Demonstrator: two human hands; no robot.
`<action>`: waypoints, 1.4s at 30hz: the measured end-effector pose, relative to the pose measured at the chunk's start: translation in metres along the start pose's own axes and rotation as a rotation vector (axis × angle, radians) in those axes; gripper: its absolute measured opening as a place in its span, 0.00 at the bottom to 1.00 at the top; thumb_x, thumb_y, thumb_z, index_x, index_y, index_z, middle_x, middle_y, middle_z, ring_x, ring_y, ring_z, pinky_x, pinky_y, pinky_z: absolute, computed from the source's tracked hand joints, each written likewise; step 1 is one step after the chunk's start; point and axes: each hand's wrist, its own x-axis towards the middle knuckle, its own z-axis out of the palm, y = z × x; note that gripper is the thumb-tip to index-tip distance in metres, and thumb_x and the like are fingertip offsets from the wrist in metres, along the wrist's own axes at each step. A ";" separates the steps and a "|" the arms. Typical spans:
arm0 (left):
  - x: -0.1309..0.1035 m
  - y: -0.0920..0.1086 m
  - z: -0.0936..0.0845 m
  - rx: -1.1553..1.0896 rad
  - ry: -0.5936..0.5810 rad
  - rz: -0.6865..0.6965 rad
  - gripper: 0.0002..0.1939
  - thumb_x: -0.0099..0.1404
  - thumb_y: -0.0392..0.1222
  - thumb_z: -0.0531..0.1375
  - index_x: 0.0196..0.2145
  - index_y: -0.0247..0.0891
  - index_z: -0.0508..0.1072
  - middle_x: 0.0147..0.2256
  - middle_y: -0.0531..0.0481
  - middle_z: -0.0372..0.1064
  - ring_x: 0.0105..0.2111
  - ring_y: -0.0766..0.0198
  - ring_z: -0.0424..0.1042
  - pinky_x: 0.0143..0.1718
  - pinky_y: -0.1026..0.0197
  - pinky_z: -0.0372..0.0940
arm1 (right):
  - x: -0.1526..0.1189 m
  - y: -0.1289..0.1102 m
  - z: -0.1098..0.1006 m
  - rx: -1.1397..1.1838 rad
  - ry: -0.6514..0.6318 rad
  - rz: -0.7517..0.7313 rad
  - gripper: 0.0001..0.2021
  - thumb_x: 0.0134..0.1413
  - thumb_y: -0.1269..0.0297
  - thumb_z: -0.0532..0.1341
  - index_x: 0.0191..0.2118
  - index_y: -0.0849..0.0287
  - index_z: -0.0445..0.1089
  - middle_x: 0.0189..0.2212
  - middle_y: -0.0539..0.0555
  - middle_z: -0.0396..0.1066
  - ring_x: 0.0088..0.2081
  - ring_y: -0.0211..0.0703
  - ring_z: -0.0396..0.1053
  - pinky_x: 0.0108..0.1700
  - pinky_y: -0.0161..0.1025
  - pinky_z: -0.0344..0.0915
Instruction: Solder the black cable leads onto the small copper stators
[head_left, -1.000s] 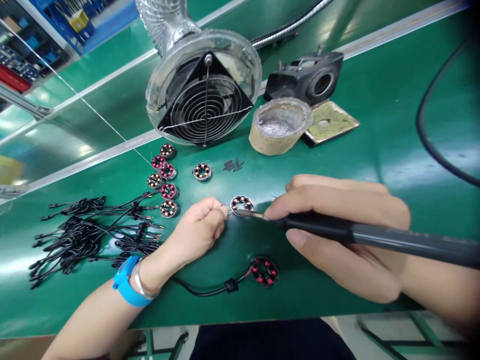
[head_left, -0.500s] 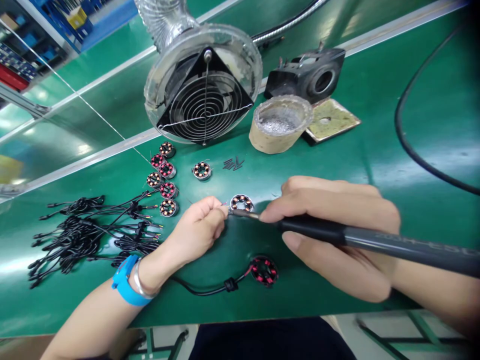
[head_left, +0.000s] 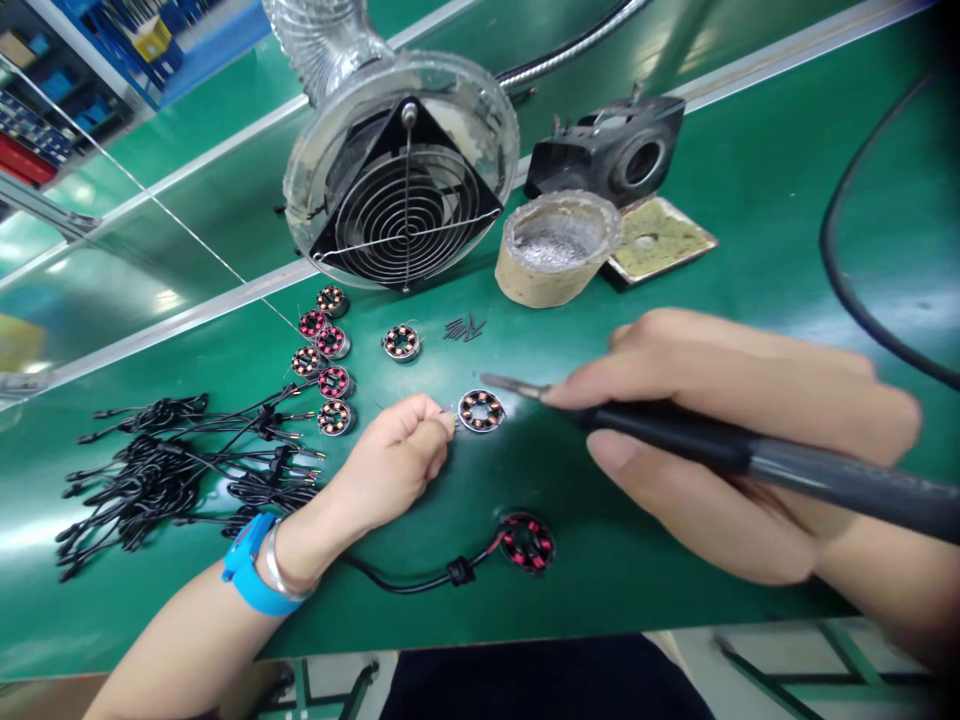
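My left hand [head_left: 409, 455] pinches thin wires [head_left: 450, 412] right beside a ring-shaped coil part [head_left: 481, 410] with copper windings, which lies on the green table. Held like a pen in my right hand [head_left: 720, 430] is a soldering iron [head_left: 675, 437]. Its tip is above and right of the coil part, apart from it. Nearer to me lies a red-wound coil part [head_left: 528, 543] joined to a black cable [head_left: 409, 585] that runs behind my left wrist.
Several coil parts [head_left: 334, 417] and a heap of black cables [head_left: 150, 480] lie left. Behind are a fan with a round hood [head_left: 409, 215], a tan pot [head_left: 551, 270], a sponge tray [head_left: 660, 240], a dark holder [head_left: 607, 160] and short black tubes [head_left: 465, 328]. A black cord [head_left: 862, 310] curves at right.
My right hand has moved up and right with the soldering iron, so its tip has left the wires by my left fingers. My left hand has hardly moved.
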 end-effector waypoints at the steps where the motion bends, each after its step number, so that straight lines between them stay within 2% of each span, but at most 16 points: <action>1: 0.000 0.000 0.000 -0.003 0.001 -0.003 0.15 0.65 0.44 0.55 0.24 0.38 0.58 0.15 0.62 0.54 0.12 0.77 0.46 0.15 0.71 0.44 | 0.002 0.004 -0.002 -0.100 0.033 -0.021 0.07 0.52 0.69 0.56 0.35 0.54 0.71 0.24 0.53 0.68 0.24 0.41 0.63 0.29 0.42 0.63; 3: -0.001 0.001 0.001 -0.008 0.005 -0.010 0.15 0.66 0.44 0.55 0.24 0.38 0.58 0.15 0.62 0.54 0.12 0.78 0.45 0.14 0.72 0.44 | 0.006 0.015 -0.008 -0.345 0.082 -0.002 0.09 0.56 0.65 0.57 0.41 0.55 0.72 0.31 0.57 0.72 0.32 0.46 0.68 0.35 0.43 0.65; 5: -0.001 0.002 0.001 -0.015 0.008 -0.020 0.14 0.66 0.43 0.55 0.23 0.38 0.58 0.15 0.62 0.53 0.12 0.78 0.45 0.14 0.72 0.44 | 0.009 0.028 -0.014 -0.569 0.040 0.059 0.12 0.59 0.62 0.57 0.47 0.56 0.71 0.34 0.59 0.72 0.35 0.48 0.69 0.32 0.42 0.63; 8: -0.001 0.003 0.002 -0.021 0.012 -0.040 0.14 0.66 0.43 0.54 0.23 0.39 0.57 0.15 0.62 0.53 0.12 0.78 0.45 0.13 0.73 0.44 | 0.011 0.042 -0.017 -0.702 -0.116 0.039 0.12 0.62 0.60 0.56 0.47 0.56 0.70 0.21 0.53 0.68 0.21 0.40 0.63 0.22 0.39 0.51; 10: 0.000 0.003 0.001 -0.027 0.013 -0.046 0.15 0.65 0.43 0.55 0.23 0.38 0.58 0.15 0.62 0.53 0.12 0.78 0.45 0.13 0.73 0.44 | 0.009 0.043 -0.012 -0.627 -0.134 -0.007 0.11 0.63 0.62 0.54 0.46 0.58 0.70 0.18 0.50 0.65 0.16 0.37 0.58 0.20 0.38 0.50; 14: 0.000 0.001 0.000 -0.079 -0.007 -0.069 0.15 0.63 0.47 0.57 0.25 0.39 0.58 0.15 0.62 0.54 0.11 0.78 0.45 0.11 0.73 0.42 | -0.001 0.031 0.015 -0.180 -0.147 -0.048 0.06 0.60 0.70 0.57 0.41 0.57 0.68 0.30 0.51 0.73 0.28 0.38 0.70 0.32 0.34 0.65; 17: -0.002 0.000 -0.003 -0.083 -0.015 -0.079 0.16 0.62 0.51 0.58 0.26 0.39 0.60 0.15 0.62 0.56 0.10 0.77 0.46 0.10 0.73 0.41 | -0.009 0.025 0.038 0.013 -0.250 -0.079 0.09 0.54 0.74 0.58 0.41 0.55 0.67 0.30 0.49 0.73 0.31 0.38 0.68 0.34 0.33 0.66; 19: -0.004 0.001 -0.006 -0.046 0.007 -0.051 0.16 0.62 0.53 0.58 0.27 0.39 0.62 0.17 0.60 0.59 0.11 0.76 0.48 0.10 0.72 0.42 | -0.011 0.026 0.047 0.060 -0.270 -0.084 0.11 0.53 0.76 0.57 0.41 0.56 0.66 0.30 0.48 0.72 0.30 0.37 0.67 0.34 0.33 0.65; 21: -0.006 0.003 -0.008 0.013 0.054 -0.002 0.15 0.62 0.52 0.58 0.29 0.38 0.64 0.20 0.58 0.63 0.12 0.76 0.51 0.11 0.71 0.44 | -0.011 0.027 0.049 0.092 -0.238 -0.061 0.11 0.52 0.78 0.56 0.40 0.57 0.65 0.29 0.47 0.70 0.29 0.36 0.66 0.34 0.32 0.64; 25: -0.008 0.006 -0.011 0.196 0.125 0.100 0.09 0.60 0.43 0.61 0.28 0.35 0.69 0.22 0.57 0.63 0.18 0.75 0.56 0.18 0.71 0.52 | -0.009 0.028 0.045 0.138 -0.214 0.034 0.13 0.49 0.79 0.57 0.40 0.58 0.64 0.27 0.46 0.68 0.27 0.32 0.65 0.31 0.28 0.63; 29: -0.008 0.005 -0.011 0.277 0.133 0.124 0.10 0.61 0.43 0.60 0.28 0.34 0.72 0.23 0.55 0.63 0.23 0.71 0.58 0.24 0.69 0.56 | -0.009 0.027 0.041 0.161 -0.237 0.062 0.14 0.49 0.80 0.57 0.41 0.58 0.64 0.27 0.45 0.68 0.26 0.30 0.65 0.30 0.27 0.62; 35: -0.009 0.001 -0.012 0.341 0.140 0.139 0.13 0.64 0.48 0.59 0.30 0.34 0.73 0.21 0.57 0.57 0.22 0.72 0.54 0.23 0.68 0.51 | -0.009 0.027 0.041 0.148 -0.248 0.012 0.13 0.52 0.78 0.58 0.43 0.57 0.65 0.30 0.47 0.70 0.31 0.32 0.68 0.35 0.28 0.65; 39: -0.008 0.000 -0.012 0.426 0.169 0.219 0.12 0.65 0.45 0.58 0.30 0.34 0.73 0.22 0.57 0.59 0.23 0.72 0.55 0.24 0.68 0.53 | -0.006 0.030 0.046 0.165 -0.253 -0.041 0.12 0.55 0.76 0.58 0.45 0.57 0.65 0.37 0.50 0.74 0.37 0.36 0.71 0.41 0.32 0.67; 42: -0.007 0.000 -0.011 0.477 0.194 0.293 0.10 0.64 0.43 0.59 0.29 0.34 0.73 0.22 0.57 0.61 0.23 0.72 0.57 0.25 0.68 0.55 | -0.006 0.032 0.050 0.193 -0.290 -0.053 0.11 0.57 0.76 0.57 0.44 0.58 0.66 0.35 0.50 0.74 0.36 0.36 0.70 0.39 0.32 0.66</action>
